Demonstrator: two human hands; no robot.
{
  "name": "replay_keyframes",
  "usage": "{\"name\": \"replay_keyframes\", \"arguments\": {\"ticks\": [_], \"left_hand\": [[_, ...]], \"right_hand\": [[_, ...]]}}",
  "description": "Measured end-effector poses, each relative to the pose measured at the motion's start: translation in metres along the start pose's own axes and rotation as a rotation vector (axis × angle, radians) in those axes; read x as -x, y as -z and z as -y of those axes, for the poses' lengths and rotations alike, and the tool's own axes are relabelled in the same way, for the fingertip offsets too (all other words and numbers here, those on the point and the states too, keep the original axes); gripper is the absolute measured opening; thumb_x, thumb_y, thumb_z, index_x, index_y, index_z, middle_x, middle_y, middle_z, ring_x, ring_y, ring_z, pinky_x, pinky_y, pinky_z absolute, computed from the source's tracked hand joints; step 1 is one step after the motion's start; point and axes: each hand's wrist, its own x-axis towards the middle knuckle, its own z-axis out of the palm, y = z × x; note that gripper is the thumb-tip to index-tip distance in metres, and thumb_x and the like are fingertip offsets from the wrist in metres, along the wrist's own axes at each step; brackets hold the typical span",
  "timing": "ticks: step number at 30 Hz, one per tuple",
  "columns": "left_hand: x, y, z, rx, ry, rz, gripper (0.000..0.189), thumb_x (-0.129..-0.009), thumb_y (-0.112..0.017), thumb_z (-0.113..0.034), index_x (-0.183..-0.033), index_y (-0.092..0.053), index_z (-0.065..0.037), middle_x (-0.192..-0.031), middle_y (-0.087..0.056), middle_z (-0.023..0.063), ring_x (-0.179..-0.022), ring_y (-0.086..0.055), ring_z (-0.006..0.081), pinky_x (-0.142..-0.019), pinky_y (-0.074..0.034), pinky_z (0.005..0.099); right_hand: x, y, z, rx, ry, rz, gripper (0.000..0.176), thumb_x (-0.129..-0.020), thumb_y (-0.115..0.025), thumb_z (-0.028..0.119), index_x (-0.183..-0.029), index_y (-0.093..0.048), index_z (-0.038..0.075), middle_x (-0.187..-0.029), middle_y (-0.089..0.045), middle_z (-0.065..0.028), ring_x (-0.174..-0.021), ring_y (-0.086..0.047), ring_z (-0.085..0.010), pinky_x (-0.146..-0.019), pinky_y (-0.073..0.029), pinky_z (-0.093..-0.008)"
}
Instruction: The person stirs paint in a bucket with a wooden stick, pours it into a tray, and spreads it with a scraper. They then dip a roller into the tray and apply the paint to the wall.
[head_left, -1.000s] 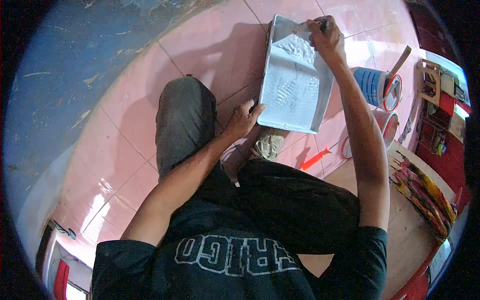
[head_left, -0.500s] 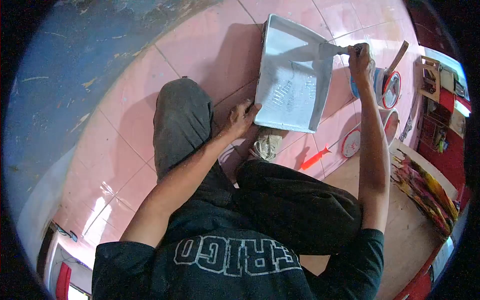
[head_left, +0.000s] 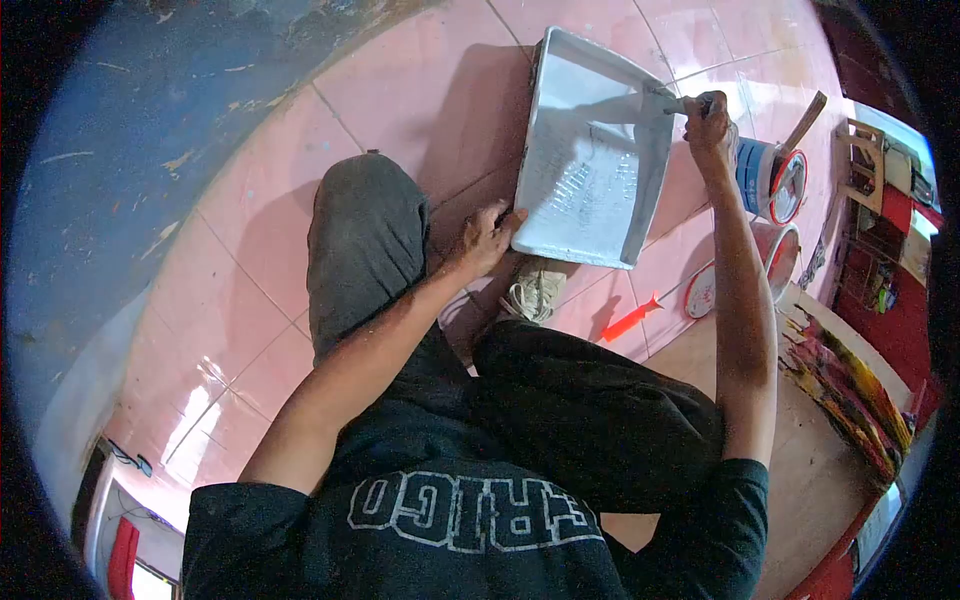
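Note:
A white paint tray (head_left: pixel 597 170) coated with wet paint rests on the tiled floor in front of my knees. My left hand (head_left: pixel 487 238) grips its near left corner, thumb at the rim and fingers curled. Over at the far right rim, my right hand (head_left: pixel 710 125) is closed round the dark handle of what looks like a putty knife (head_left: pixel 672 104). Its pale, paint-smeared blade is at the tray's edge. Part of the handle is hidden in the fist.
Right of the tray stand a blue-and-white paint bucket (head_left: pixel 757 175) with a wooden stick (head_left: pixel 806 122) and another tub (head_left: pixel 778 255). A paint-marked lid (head_left: pixel 701 291) and an orange-red handle (head_left: pixel 632 319) lie nearby. A patterned cloth (head_left: pixel 850 385) is at the right, a blue wall (head_left: pixel 150 150) at the left.
My right hand has shifted slightly left and nearer, and the blade has moved from over the tray to its right rim. My left hand keeps its hold on the corner.

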Motion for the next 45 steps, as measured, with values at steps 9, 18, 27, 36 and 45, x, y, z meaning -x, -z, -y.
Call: {"name": "replay_keyframes", "arguments": {"ticks": [9, 18, 27, 36, 45], "left_hand": [[-0.005, 0.007, -0.008, -0.030, 0.034, 0.138, 0.064, -0.092, -0.051, -0.056, -0.108, -0.061, 0.005, -0.100, -0.063, 0.0288, -0.097, -0.062, 0.0402, -0.086, -0.047, 0.0442], [0.000, 0.016, -0.025, -0.024, 0.128, 0.201, 0.077, -0.091, -0.050, -0.057, -0.125, -0.049, 0.012, -0.124, -0.053, 0.0328, -0.121, -0.050, 0.0425, -0.102, -0.038, 0.0434], [0.001, 0.007, -0.021, 0.020, 0.164, 0.142, 0.078, -0.091, -0.051, -0.055, -0.129, -0.045, 0.013, -0.131, -0.048, 0.0326, -0.125, -0.047, 0.0411, -0.105, -0.036, 0.0426], [0.002, 0.012, -0.027, 0.031, 0.082, 0.161, 0.058, -0.092, -0.054, -0.047, -0.104, -0.051, 0.010, -0.100, -0.055, 0.0317, -0.096, -0.056, 0.0393, -0.084, -0.042, 0.0430], [0.000, 0.003, -0.008, -0.048, -0.109, -0.029, 0.051, -0.092, -0.054, -0.045, -0.088, -0.055, 0.006, -0.081, -0.057, 0.0314, -0.077, -0.060, 0.0437, -0.069, -0.045, 0.0464]], "right_hand": [[-0.005, -0.004, 0.052, -0.066, -0.010, 0.025, 0.031, -0.091, -0.058, 0.032, -0.100, -0.051, 0.003, -0.076, -0.065, -0.0206, -0.067, -0.066, -0.0362, -0.065, -0.050, -0.0445], [-0.008, -0.012, 0.103, -0.178, -0.040, 0.091, 0.031, -0.091, -0.059, 0.030, -0.097, -0.052, 0.000, -0.073, -0.065, -0.0163, -0.062, -0.067, -0.0250, -0.059, -0.051, -0.0374], [-0.015, -0.026, 0.125, -0.308, 0.017, 0.082, 0.030, -0.091, -0.060, 0.030, -0.096, -0.053, 0.001, -0.070, -0.066, -0.0154, -0.057, -0.067, -0.0236, -0.057, -0.052, -0.0352], [-0.019, -0.033, 0.126, -0.406, -0.002, 0.090, 0.031, -0.089, -0.062, 0.031, -0.093, -0.054, 0.001, -0.071, -0.067, -0.0139, -0.053, -0.066, -0.0220, -0.051, -0.052, -0.0344], [-0.012, -0.001, 0.073, -0.476, -0.005, -0.017, 0.036, -0.088, -0.065, 0.034, -0.097, -0.059, 0.000, -0.070, -0.063, -0.0085, -0.054, -0.057, -0.0114, -0.050, -0.047, -0.0272]]}}
